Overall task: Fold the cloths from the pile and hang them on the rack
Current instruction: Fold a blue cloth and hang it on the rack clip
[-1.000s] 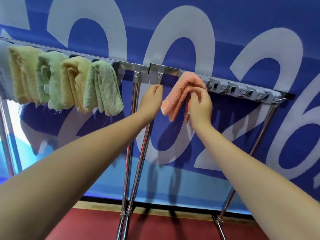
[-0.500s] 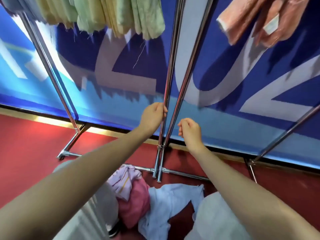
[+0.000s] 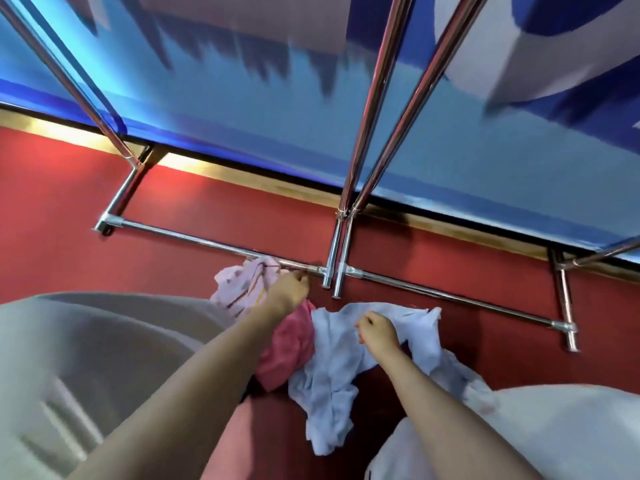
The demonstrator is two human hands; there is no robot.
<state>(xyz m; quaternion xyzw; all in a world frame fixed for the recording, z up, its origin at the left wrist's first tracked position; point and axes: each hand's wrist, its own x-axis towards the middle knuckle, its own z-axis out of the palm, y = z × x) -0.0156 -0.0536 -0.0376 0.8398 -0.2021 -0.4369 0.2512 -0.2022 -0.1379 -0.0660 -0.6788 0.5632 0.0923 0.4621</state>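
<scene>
The pile lies on the red floor (image 3: 194, 237) at the foot of the rack (image 3: 388, 282): a pale blue cloth (image 3: 332, 368), a pink cloth (image 3: 287, 351) and a striped lilac cloth (image 3: 239, 289); your right hand (image 3: 379, 336) has its fingers curled into the blue cloth; your left hand (image 3: 289, 291) reaches the lilac one, its grip too blurred to tell; lift both together and, I'd judge, they may tangle or snag the rack's base bar.

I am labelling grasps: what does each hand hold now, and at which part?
The left hand pinches the light pink cloth at its right edge. The right hand grips the white cloth near its upper middle.
</scene>
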